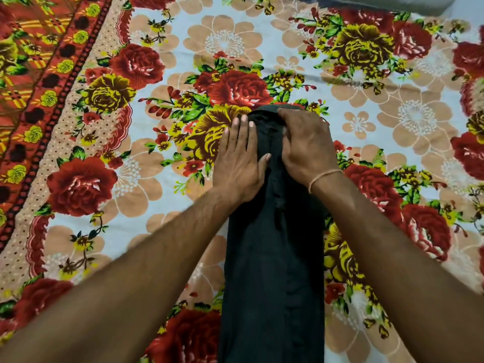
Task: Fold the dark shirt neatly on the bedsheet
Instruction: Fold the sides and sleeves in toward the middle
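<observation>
The dark shirt (272, 271) lies as a long narrow strip on the floral bedsheet (157, 61), running from the bottom edge of the view up to the centre. My left hand (239, 163) rests flat with straight fingers along the strip's upper left edge, partly on the sheet. My right hand (305, 145) lies over the strip's far end, its fingers bent down over the top edge of the cloth. A thin thread band circles my right wrist. Both forearms reach in from the bottom corners.
The bedsheet covers nearly the whole view, with red and yellow roses on a pale ground and a red-orange patterned border (34, 82) down the left. A strip of pale surface (392, 3) shows at the top right beyond the sheet.
</observation>
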